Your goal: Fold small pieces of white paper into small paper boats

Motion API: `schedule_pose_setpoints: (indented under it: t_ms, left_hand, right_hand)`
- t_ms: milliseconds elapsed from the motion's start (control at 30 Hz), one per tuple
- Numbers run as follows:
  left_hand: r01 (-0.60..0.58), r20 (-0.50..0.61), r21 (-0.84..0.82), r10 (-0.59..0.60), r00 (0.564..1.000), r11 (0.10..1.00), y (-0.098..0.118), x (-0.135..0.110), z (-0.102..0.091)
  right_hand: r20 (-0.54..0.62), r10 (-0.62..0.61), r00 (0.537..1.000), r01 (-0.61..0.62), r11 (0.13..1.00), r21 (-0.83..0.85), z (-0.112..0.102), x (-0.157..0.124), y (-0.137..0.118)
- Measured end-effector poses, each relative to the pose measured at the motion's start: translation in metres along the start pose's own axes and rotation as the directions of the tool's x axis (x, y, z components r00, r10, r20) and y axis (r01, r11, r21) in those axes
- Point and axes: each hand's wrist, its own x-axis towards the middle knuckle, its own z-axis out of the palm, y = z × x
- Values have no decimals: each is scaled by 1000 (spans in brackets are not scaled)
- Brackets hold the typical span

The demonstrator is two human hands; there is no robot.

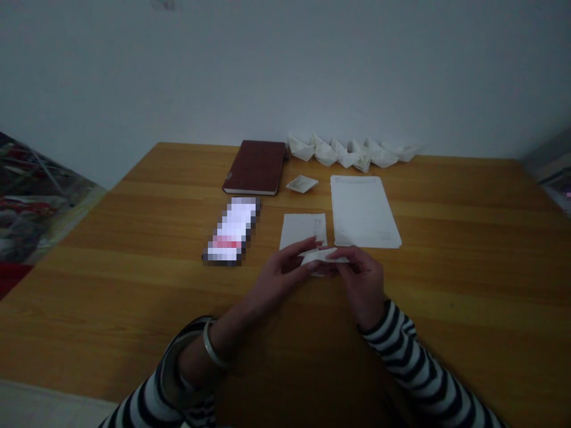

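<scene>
Both hands meet over the wooden table [134, 285] on a small folded piece of white paper [322, 258]. My left hand [279, 276] pinches its left side, fingers closed round the fold. My right hand [363, 282] grips the right side from above. A silver bracelet sits on my left wrist, and both sleeves are black and white striped. Just beyond the hands lies a small white sheet [303, 229].
A larger lined sheet [363, 211] lies right of the small one. A brown notebook [256, 166], a small folded paper shape [302, 183] and a row of several folded paper boats [352, 151] sit near the far edge. A blurred phone-like object [232, 232] lies left.
</scene>
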Motion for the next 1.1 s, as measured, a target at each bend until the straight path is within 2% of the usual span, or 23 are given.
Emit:
schedule_pose_setpoints:
  t_ms: [133,200,367,467,533,600,700,833,933,1100]
  left_hand:
    - [50,69,-18,-49,996,999,2,-1,2]
    - [53,49,1,-53,997,999,0,0,1]
    - [-81,-61,161,92,994,984,-7,1,-6]
    - [-173,-74,396,219,973,902,-10,-1,-13]
    - [-233,-31,543,296,955,807,-10,-2,-17]
    - [-259,10,610,319,948,749,-10,-3,-18]
    - [-253,19,612,306,952,749,-9,-3,-17]
    - [-204,-58,572,288,956,794,-10,-2,-15]
    - [-163,-83,525,241,967,836,-11,0,-15]
    - [-104,-66,408,143,988,907,-7,1,-17]
  right_hand:
    - [22,-144,989,144,989,-13,-1,-2,-3]
    - [67,-191,979,193,981,-31,-1,-3,-4]
    - [163,-217,962,239,962,-130,-3,-4,-4]
    - [258,-200,945,244,958,-153,-6,-1,-6]
    - [333,-188,924,241,962,-125,-9,0,-7]
    - [351,-166,922,206,975,-82,-10,1,-7]
    - [305,-114,945,149,984,-93,-10,3,-4]
    - [280,-61,958,121,972,-203,-8,4,-2]
    - [251,-30,967,91,967,-237,-7,4,-4]
    - [208,-14,978,62,972,-227,-7,5,-4]
